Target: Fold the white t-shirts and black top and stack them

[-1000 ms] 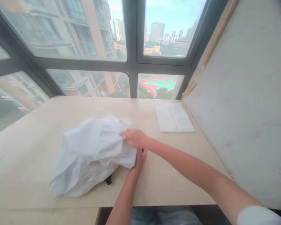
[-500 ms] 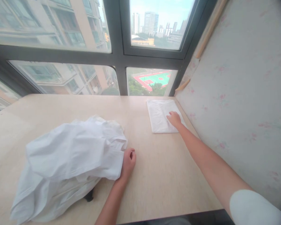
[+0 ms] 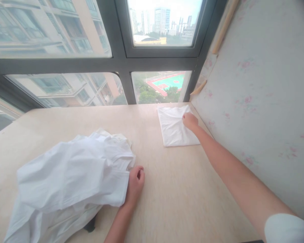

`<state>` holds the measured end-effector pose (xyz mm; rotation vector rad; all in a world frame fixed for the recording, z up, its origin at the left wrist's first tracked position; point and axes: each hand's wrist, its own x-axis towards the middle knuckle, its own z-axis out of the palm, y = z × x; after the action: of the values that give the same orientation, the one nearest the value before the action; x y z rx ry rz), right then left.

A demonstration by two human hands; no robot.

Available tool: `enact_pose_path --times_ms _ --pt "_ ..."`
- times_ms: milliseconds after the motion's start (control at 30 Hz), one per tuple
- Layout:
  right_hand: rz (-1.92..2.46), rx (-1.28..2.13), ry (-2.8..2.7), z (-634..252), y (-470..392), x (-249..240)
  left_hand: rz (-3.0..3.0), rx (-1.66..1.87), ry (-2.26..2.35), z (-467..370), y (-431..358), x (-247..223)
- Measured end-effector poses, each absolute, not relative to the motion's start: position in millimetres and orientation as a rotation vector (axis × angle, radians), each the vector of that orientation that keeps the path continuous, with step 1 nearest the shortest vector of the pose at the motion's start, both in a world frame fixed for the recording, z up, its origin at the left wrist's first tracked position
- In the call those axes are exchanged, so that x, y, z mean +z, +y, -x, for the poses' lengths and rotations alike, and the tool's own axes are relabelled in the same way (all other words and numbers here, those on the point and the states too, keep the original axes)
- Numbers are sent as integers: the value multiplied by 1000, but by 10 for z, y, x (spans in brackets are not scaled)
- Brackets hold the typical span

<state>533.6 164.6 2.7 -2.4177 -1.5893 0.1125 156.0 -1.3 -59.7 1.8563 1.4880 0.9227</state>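
A neatly folded white garment [image 3: 173, 130] lies flat near the window and the right wall. My right hand [image 3: 191, 120] is closed on its right part, and creases spread through the fabric from the fingers. On the left is a loose heap of white clothes [image 3: 71, 175], rumpled and overlapping. My left hand [image 3: 136, 184] rests on the table against the heap's right edge. Its fingers are curled in with a small gap inside, and I see nothing held in them. A small black item [image 3: 90, 225] pokes out from under the heap; its kind is hidden.
The pale wooden tabletop [image 3: 167, 189] runs back to a dark-framed window [image 3: 162, 63]. A flower-patterned wall [image 3: 255, 84] bounds the right side, with a loose, peeling strip [image 3: 199, 88] near the corner.
My right hand has closed from loosely spread fingers onto the folded garment, which is more creased. My left hand stays beside the heap. The view has shifted slightly.
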Motion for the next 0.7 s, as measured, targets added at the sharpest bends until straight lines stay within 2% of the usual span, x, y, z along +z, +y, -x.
enact_pose_path --times_ms 100,233,367,533,600,700 --pt "2346 34 -1583 -5271 1391 307 -1860 933 1490 -1562 -11 -604" --pt "2007 -171 -1586 -5039 593 513 -1860 962 1486 -1560 -10 -626" --pt "1888 -64 -1611 -4742 -420 213 -1855 979 1476 -1557 -4 -654" --pt "2055 539 -1739 -4670 -1061 -350 -1868 974 1466 -1559 -1 -684" --pt "2084 549 -1645 -4743 -1068 -399 -1874 977 1462 -1560 -2 -694" --pt "2091 380 -1500 -4850 -886 -292 -1875 989 1452 -1559 2 -710"
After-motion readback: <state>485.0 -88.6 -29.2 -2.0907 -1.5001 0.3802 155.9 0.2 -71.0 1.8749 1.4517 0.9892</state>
